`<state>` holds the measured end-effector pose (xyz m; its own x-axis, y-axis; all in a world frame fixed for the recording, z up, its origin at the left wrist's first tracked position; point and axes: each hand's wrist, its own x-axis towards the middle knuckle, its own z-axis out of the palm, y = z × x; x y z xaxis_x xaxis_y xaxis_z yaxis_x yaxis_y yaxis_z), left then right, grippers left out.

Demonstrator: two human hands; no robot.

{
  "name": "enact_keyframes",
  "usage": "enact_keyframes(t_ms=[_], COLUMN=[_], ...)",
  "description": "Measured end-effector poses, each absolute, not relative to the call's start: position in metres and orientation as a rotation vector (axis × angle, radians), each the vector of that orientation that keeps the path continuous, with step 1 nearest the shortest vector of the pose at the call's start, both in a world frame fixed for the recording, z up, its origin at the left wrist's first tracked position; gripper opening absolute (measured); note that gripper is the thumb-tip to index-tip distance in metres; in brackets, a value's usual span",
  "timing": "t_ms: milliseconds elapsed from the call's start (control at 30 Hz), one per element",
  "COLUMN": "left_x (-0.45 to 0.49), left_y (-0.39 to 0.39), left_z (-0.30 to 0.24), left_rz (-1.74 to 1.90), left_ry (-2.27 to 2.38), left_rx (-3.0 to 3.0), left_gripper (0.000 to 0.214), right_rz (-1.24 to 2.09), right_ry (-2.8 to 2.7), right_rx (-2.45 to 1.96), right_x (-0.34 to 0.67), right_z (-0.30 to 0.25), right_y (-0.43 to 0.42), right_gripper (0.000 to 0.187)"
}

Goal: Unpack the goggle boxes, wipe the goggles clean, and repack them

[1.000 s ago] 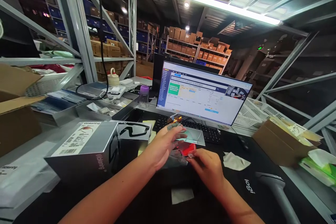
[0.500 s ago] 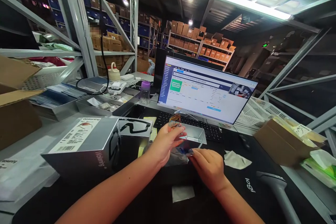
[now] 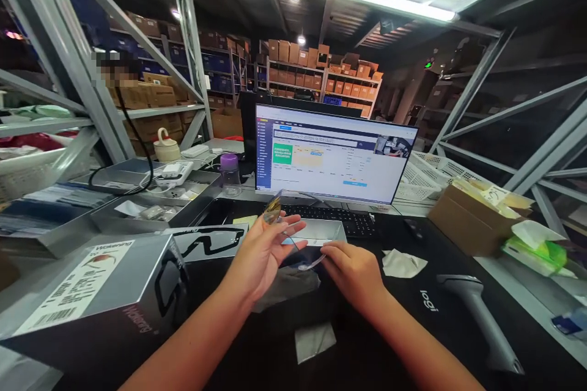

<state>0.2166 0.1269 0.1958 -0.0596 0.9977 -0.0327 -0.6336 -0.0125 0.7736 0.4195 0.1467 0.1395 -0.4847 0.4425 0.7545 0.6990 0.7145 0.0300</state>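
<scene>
My left hand [image 3: 265, 252] is closed on a pair of glasses [image 3: 274, 208] with a shiny amber lens, which rises above the thumb. A thin dark temple arm runs from the lens towards my right hand [image 3: 354, 269]. My right hand's fingers pinch the pale, curved tip of an arm of these glasses. Just behind both hands lies an open silver box [image 3: 337, 231]. Below them is a crumpled clear plastic bag [image 3: 288, 287], partly behind my left wrist. A small pale flat packet [image 3: 315, 342] lies nearer on the black mat.
At left stands a grey Wakening box [image 3: 103, 281], beside a box with a black glasses picture [image 3: 211, 239]. A monitor [image 3: 330, 159] and keyboard [image 3: 362, 223] stand behind. To the right are a pale cloth [image 3: 403, 263], a barcode scanner [image 3: 481, 311] and a cardboard box [image 3: 458, 220].
The head view has turned right, so surroundings shift left. My left hand has tilted and opened out somewhat, showing more of the amber lens. Both hands keep hold of the glasses.
</scene>
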Motion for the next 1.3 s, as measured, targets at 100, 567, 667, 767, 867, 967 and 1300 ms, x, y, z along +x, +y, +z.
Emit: enact_keyframes(t_ms=[100,567,667,767,867,967,1300], left_x=[0.212,0.217,0.217,0.219,0.22,0.218,0.206], left_y=[0.129,0.138,0.138,0.134,0.131,0.132,0.14], left_z=[0.198,0.204,0.215,0.225,0.232,0.232,0.201], left_rz=[1.458,1.391,1.431,1.461,1.468,1.478,1.461], left_ry=[0.706,0.845,0.886,0.929,0.984,1.0,0.764], left_rx=[0.608,0.512,0.499,0.457,0.436,0.475,0.751], left_gripper=[0.012,0.019,0.02,0.023,0.025,0.025,0.024], right_rz=[-0.463,-0.231,-0.065,0.025,-0.023,-0.082,0.199], right_ry=[-2.134,-1.839,-1.869,-1.864,-1.797,-1.715,-1.763], right_rx=[-0.891,-1.901,-2.048,-2.068,-1.983,-1.885,-1.645], right_x=[0.427,0.526,0.566,0.587,0.59,0.591,0.63], right_z=[0.144,0.205,0.206,0.197,0.185,0.174,0.179], right_y=[0.151,0.169,0.182,0.194,0.193,0.176,0.161], right_gripper=[0.015,0.013,0.003,0.017,0.03,0.034,0.03])
